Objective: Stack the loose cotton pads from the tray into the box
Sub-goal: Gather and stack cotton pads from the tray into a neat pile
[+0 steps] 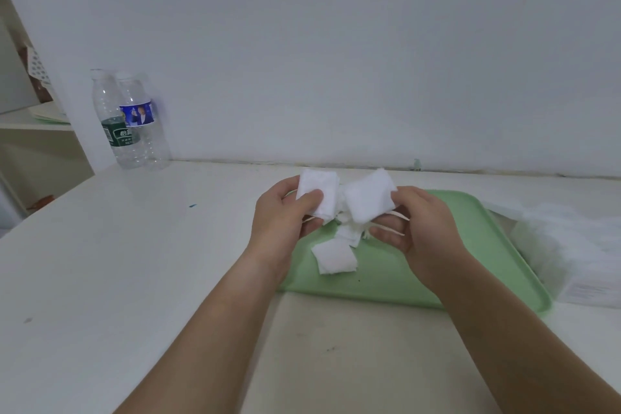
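The left hand point(285, 212) pinches 1 squared bundle of cotton pads point(319, 188) and the right hand point(416, 222) pinches a 2nd bundle point(368, 200), both above the green tray point(437, 245) — probably to merge them into 1 stack. 1 loose pad point(336, 257) lies flat on the tray, a few more crumpled beneath the hands — no box shows.
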Tool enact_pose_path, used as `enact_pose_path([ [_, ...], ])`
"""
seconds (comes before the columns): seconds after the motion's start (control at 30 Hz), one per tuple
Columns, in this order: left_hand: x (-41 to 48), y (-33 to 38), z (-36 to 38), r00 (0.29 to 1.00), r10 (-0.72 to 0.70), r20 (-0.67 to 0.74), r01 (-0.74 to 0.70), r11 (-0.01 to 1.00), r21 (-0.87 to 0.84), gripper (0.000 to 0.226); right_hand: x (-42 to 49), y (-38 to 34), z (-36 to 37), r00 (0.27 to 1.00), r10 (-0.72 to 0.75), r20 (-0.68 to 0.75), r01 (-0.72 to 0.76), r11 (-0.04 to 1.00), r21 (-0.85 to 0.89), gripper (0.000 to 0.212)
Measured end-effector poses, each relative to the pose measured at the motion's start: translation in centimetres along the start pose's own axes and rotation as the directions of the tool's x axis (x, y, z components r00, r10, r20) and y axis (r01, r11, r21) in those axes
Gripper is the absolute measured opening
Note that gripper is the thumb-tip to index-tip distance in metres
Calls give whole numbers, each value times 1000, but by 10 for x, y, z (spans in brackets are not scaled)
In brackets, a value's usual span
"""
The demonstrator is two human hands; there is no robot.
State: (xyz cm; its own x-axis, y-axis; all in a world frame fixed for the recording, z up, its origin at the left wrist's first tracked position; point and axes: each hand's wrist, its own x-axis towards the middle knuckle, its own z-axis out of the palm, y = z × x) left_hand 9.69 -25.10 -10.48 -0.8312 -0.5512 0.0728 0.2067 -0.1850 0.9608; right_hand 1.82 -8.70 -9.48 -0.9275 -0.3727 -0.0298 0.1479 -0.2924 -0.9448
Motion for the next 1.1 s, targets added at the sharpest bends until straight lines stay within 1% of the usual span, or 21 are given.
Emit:
enact_pose_path([
  [0.1, -6, 1, 9, 991, 57, 124, -59, 998, 11, 25, -1, 0, -2, 994, 111, -2, -110, 991, 75, 17],
  [0.2, -13, -6, 20, 979, 72, 191, -80, 996, 36, 29, -4, 0, -3, 989, 138, 55, -142, 987, 71, 19],
  [0.37, -15, -9, 22, 984, 71, 163, -86, 992, 89, 24, -5, 2, -1, 976, 145, 163, -159, 984, 77, 23],
  [0.43, -15, -7, 21, 985, 68, 162, -80, 994, 74, 24, -5, 4, -3, 974, 106, 201, -119, 991, 53, 23],
  [0.5, -13, -5, 18, 989, 59, 134, -65, 997, 42, 24, -6, 6, -5, 976, 57, 212, -66, 997, 35, 18],
  [0.57, -12, -4, 16, 995, 64, 78, -65, 998, 11, 22, -3, 6, -8, 988, 23, 156, -35, 997, 74, 17],
  [0.63, -10, -5, 15, 997, 72, 16, -72, 997, 28, 24, 0, 2, -14, 994, -6, 112, -11, 988, 152, 16],
  [0.67, -10, -7, 16, 998, 68, -4, -68, 997, 49, 25, 1, -1, -17, 991, -28, 129, 4, 984, 180, 15],
  [0.73, -12, -10, 19, 999, 54, -9, -53, 996, 76, 27, -2, -6, -20, 973, -75, 219, 28, 977, 211, 18],
  [0.8, -14, -12, 23, 998, 58, 6, -58, 996, 70, 28, -5, -7, -21, 952, -95, 291, 46, 984, 169, 27],
  [0.87, -16, -11, 25, 997, 62, 50, -65, 996, 58, 27, -6, -5, -19, 948, -97, 304, 80, 994, 68, 32],
  [0.93, -18, -11, 26, 991, 45, 122, -52, 997, 59, 29, -4, -2, -18, 957, -109, 268, 125, 991, -43, 38],
  [0.97, -19, -11, 27, 988, 38, 152, -48, 997, 65, 29, -3, 0, -17, 963, -119, 242, 143, 986, -87, 45],
  [1.03, -20, -10, 27, 982, 29, 189, -45, 996, 82, 27, -1, 0, -19, 970, -138, 199, 168, 976, -140, 54],
  [1.1, -21, -7, 27, 979, 7, 205, -29, 994, 102, 23, 0, -1, -19, 973, -150, 176, 182, 966, -183, 47],
])
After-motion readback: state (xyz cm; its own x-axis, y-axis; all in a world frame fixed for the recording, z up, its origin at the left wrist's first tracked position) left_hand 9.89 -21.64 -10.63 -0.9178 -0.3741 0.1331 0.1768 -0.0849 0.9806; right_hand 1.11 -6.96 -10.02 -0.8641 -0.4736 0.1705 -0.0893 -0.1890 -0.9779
